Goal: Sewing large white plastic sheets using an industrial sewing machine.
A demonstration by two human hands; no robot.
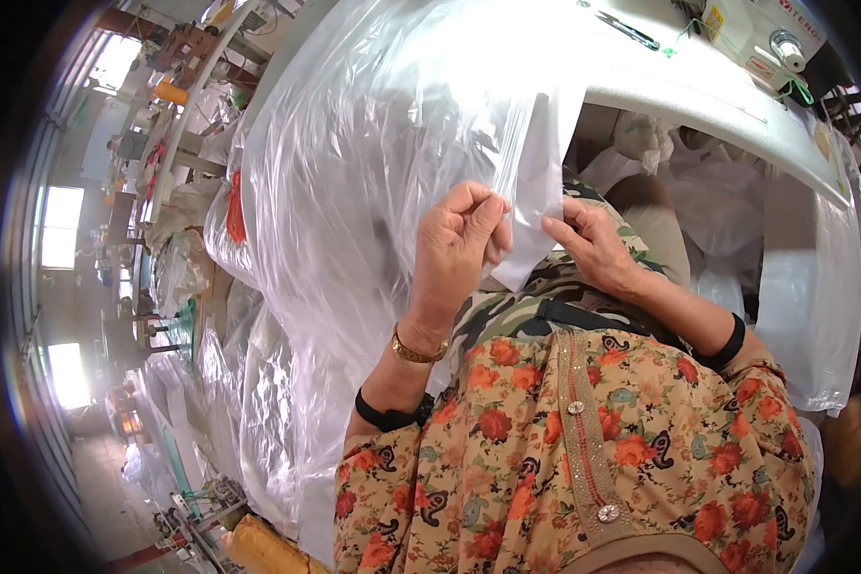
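A large pile of clear plastic sheeting [354, 124] spreads over the white table and hangs down its near side toward my lap. My left hand [461, 230] is closed at the sheeting's layered near edge, its fingers curled together in a pinch. To its right, my right hand [588, 244] grips the flat right-hand border of the same plastic between thumb and fingers. Between the two hands a narrow strip of sheeting with several folds runs down to a pointed corner.
On the white tabletop [679, 91] lie thread snips [629, 31] with a dark handle. A white sewing machine [770, 43] stands at the far right. More plastic bags [717, 201] hang under the table. Bundled plastic and machine parts line the left, and a yellow roll [268, 547] lies lower left.
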